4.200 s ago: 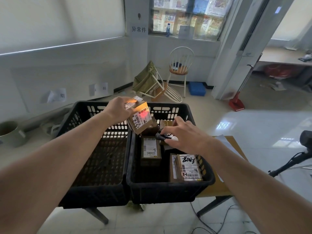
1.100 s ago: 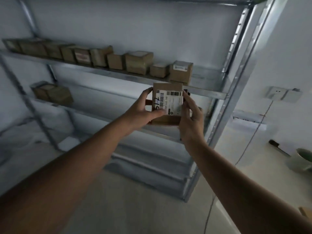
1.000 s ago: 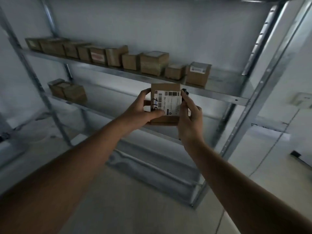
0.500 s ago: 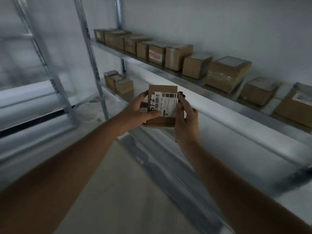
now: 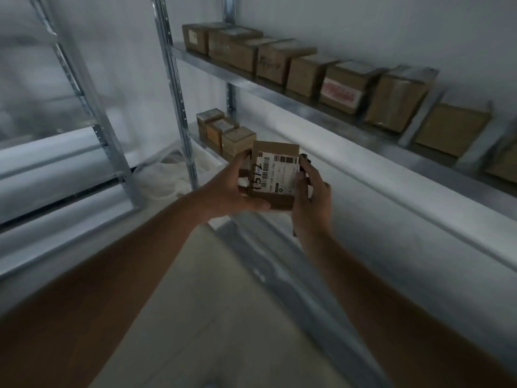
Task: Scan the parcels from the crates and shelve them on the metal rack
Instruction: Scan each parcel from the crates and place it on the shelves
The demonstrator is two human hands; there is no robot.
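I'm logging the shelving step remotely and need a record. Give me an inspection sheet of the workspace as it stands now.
Surface: metal rack, upper shelf lined with boxes, lower shelf mostly bare.
Job's things: labelled parcel held in front of the lower shelf, not yet shelved; row of parcels on the upper shelf; three small parcels at the lower shelf's left end.
Clutter: white bundle on the floor by the upright, too blurred to identify.
Grippers: left hand and right hand both grip the parcel; a dark object shows behind the right fingers.
Cables: nothing seen.
Surroundings: pale wall, light floor.
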